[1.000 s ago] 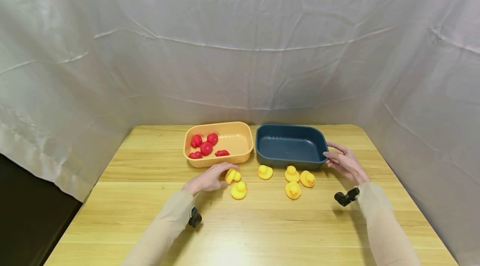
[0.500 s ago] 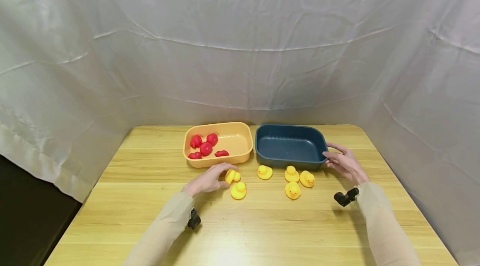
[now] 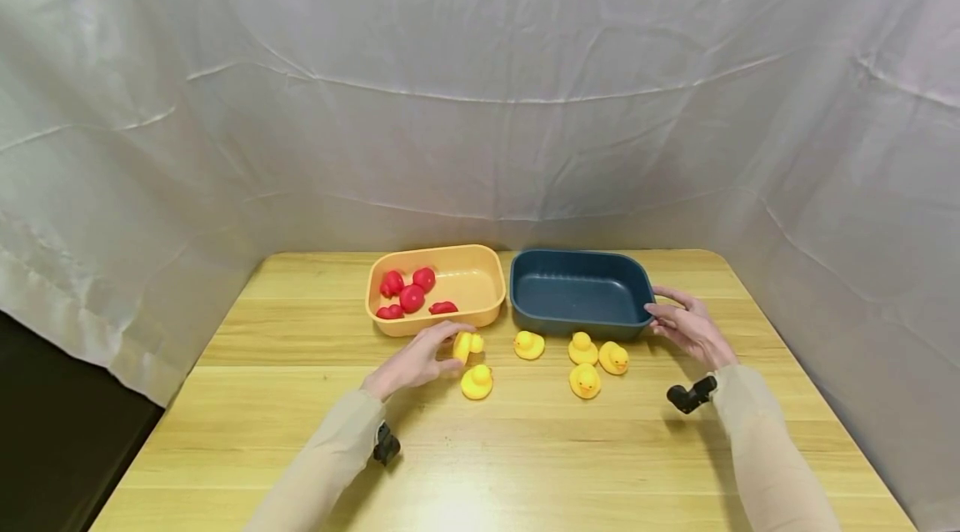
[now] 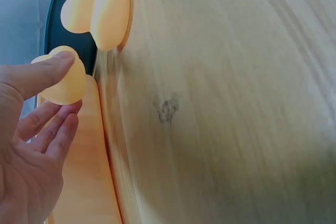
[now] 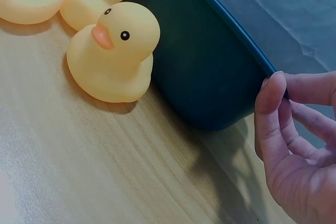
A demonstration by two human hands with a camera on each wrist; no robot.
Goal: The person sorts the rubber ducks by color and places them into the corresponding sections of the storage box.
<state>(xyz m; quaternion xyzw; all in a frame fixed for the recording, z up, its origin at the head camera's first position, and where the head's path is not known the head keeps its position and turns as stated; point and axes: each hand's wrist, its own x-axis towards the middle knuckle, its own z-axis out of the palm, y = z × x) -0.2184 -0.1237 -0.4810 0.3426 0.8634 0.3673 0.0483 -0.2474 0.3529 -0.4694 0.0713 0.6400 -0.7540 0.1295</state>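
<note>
Between thumb and fingers, my left hand (image 3: 416, 358) pinches a yellow rubber duck (image 4: 67, 83), tipped on its side in front of the orange bin (image 3: 491, 317). Another rubber duck (image 3: 477, 382) sits just below that hand in the head view. My right hand (image 3: 693, 332) pinches the right end of the dark blue bin's rim (image 5: 273, 72), thumb on one side and fingers on the other. Close to that hand, a rubber duck (image 5: 113, 59) with an orange beak sits upright against the blue bin (image 3: 581, 290), whose inside shows bare.
Several red squeeze toys (image 3: 412, 298) lie in the orange bin. More yellow ducks (image 3: 585, 380) stand in front of the blue bin on the wooden table (image 3: 525, 457). A grey-white curtain (image 3: 495, 123) hangs behind and at both sides.
My left hand has lifted its duck slightly and turned it more onto its side. The right hand keeps its hold on the blue bin's rim.
</note>
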